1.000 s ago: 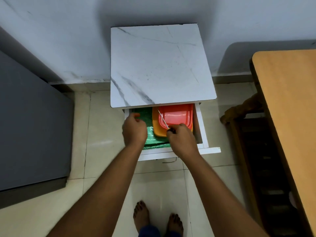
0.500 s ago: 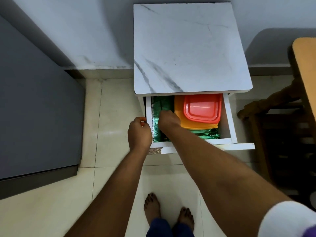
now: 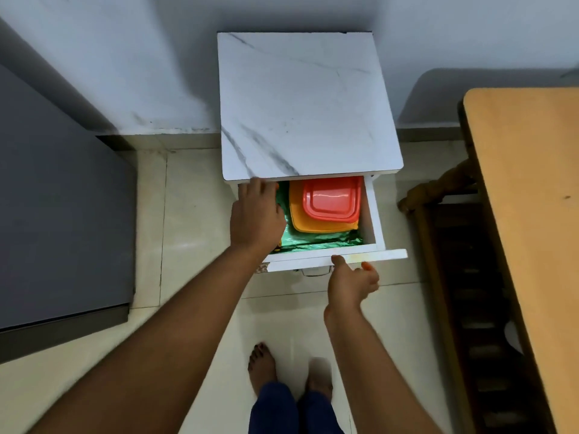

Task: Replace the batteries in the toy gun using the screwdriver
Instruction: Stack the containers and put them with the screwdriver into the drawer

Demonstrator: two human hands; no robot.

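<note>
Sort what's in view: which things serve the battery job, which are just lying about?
In use: left hand reaching into the open drawer; right hand at the drawer front. No toy gun, screwdriver or batteries visible.

Just there: red lid, orange container, green bag, wooden table, grey cabinet.

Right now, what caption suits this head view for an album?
Left hand reaches into the open drawer beside stacked orange and red lids; right hand at its front.
</note>
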